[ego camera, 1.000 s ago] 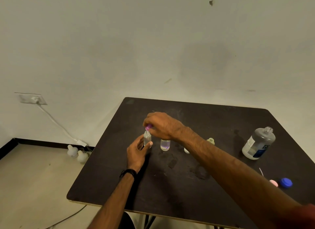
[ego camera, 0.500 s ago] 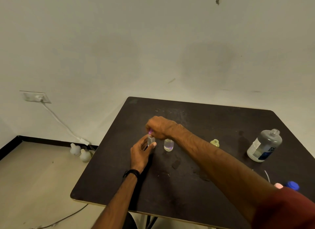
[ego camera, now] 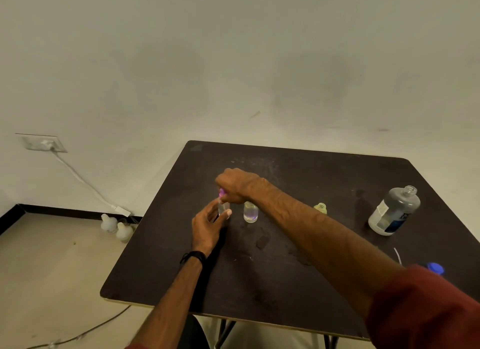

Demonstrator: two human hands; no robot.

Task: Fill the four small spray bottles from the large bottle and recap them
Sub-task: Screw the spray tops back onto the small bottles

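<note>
Mid-tabletop, left hand gripping small bottle, right hand pinching purple cap onto it, large bottle uncapped near right edge.

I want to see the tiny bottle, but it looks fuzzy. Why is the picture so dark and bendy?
Head view: dim, yellowish room light; the small bottle is soft and half hidden between the left hand and right hand; the dark table swallows detail; the wide lens bends its edges; the large bottle casts a faint shadow.

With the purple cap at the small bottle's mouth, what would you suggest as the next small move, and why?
Probably twist the purple cap down with the right hand: it sits at the mouth of the small bottle, which the left hand steadies upright.
</note>
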